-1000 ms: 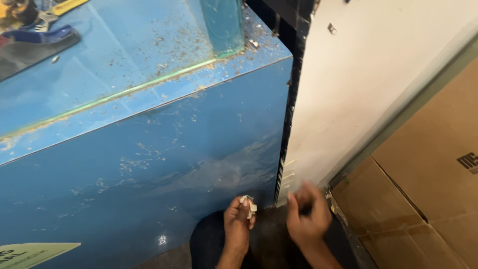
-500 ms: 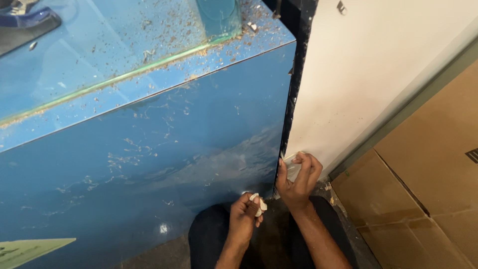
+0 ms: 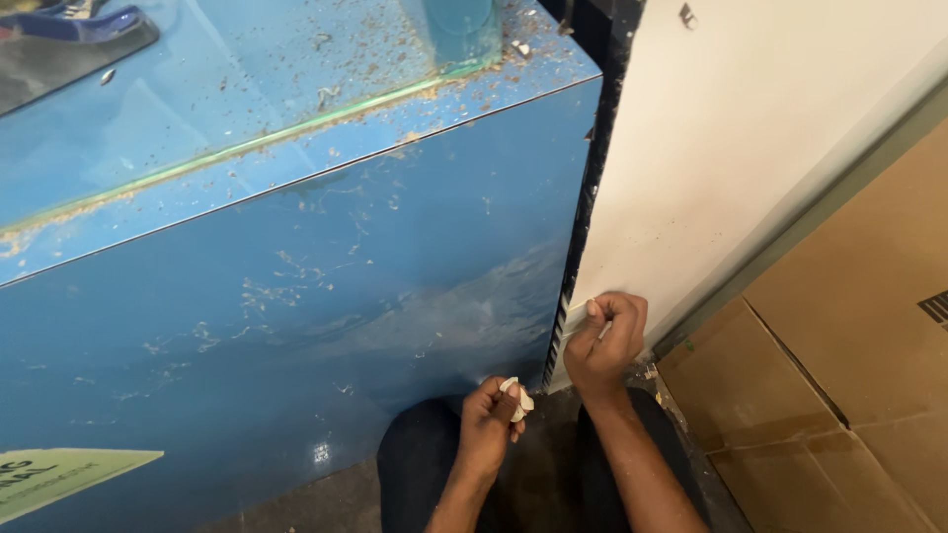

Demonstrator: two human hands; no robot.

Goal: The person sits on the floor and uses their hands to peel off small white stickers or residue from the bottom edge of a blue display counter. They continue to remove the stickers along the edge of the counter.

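My right hand [image 3: 607, 339] is raised against the low edge of a white panel [image 3: 750, 158], where it meets a dark vertical strip [image 3: 583, 217]. Its fingers pinch a thin pale strip of tape or film [image 3: 578, 312] at that edge. My left hand [image 3: 489, 415] sits lower, closed around a small crumpled white wad [image 3: 516, 397]. Both forearms rise from the bottom of the view over my dark-clothed knees [image 3: 415, 464].
A large blue cabinet [image 3: 296, 296], dusty and speckled with debris, fills the left. A dark tool [image 3: 69, 39] lies on its top at far left. Flattened cardboard [image 3: 839, 395] covers the floor at right. A green label [image 3: 59, 479] is at lower left.
My right hand has risen from near the floor to the panel's edge and pinched the pale strip. My left hand stayed low, holding the white wad.
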